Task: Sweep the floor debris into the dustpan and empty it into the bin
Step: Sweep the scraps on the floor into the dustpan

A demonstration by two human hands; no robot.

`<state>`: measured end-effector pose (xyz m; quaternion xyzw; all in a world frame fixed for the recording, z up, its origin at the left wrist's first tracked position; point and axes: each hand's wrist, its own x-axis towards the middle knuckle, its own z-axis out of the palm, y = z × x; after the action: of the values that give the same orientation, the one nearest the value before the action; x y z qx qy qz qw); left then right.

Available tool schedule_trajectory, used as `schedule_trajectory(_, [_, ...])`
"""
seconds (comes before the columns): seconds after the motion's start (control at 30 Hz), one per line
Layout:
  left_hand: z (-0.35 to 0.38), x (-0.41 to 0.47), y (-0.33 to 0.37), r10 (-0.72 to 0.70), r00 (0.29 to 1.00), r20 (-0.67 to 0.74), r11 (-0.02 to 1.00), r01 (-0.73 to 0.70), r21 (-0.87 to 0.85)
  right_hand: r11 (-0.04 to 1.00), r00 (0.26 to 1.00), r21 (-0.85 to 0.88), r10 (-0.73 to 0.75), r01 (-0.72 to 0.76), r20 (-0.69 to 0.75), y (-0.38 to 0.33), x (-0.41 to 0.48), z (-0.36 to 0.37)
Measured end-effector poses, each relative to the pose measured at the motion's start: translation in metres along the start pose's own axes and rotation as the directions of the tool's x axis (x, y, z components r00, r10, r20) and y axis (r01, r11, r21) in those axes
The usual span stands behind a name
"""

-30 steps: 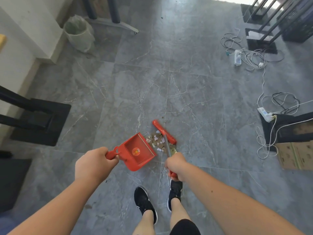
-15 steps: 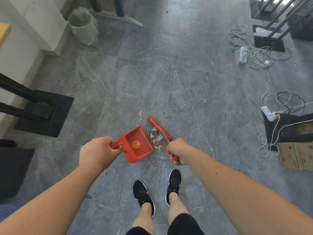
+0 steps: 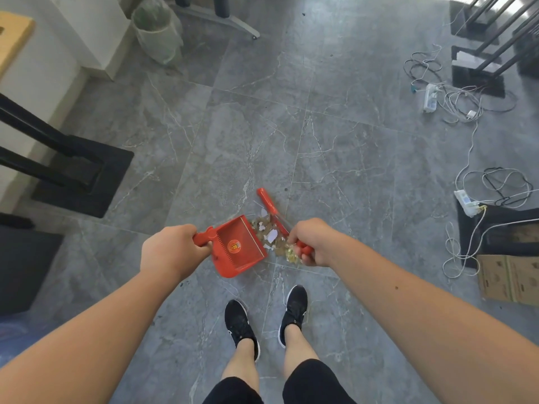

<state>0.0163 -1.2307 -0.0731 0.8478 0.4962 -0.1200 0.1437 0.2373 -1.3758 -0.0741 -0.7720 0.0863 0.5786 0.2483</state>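
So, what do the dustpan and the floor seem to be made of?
Dustpan: probably plastic, uniform red with a slight sheen and moulded ridges. Floor: likely stone-look tile, matt grey with pale veins and straight joint lines; real stone or ceramic cannot be told.

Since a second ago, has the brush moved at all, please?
Yes. The brush has swept left toward the dustpan: its head straddled the floor joint before and now lies left of it.

No readable text. Round sticker (image 3: 234, 246) inside the red dustpan (image 3: 248, 258) and print on the cardboard box (image 3: 509, 282) are both too blurred to read.
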Motion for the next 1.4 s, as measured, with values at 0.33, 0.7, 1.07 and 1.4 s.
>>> schedule_trajectory(0.33, [-0.002,-0.01,-0.027,-0.059,0.998,-0.017,0.998,0.059,-0.006,0.989,0.995,0.138,-0.072,0.062,0.075,-0.008,-0.01,0.046])
schedule_trajectory(0.7, [0.006,-0.016,-0.06,-0.068,0.998,-0.015,0.997,0.069,0.039,0.757,0.943,0.629,-0.055,-0.176,0.329,-0.003,0.034,0.074])
schedule_trajectory(1.07, [0.006,-0.018,-0.07,-0.071,0.997,-0.007,0.997,0.072,0.031,0.574,0.939,0.767,0.008,-0.285,0.343,0.019,0.059,0.058])
schedule_trajectory(1.4, [0.008,-0.015,-0.055,-0.038,0.999,-0.001,0.999,0.038,0.038,0.609,0.952,0.751,0.024,-0.257,0.306,0.015,0.049,0.026])
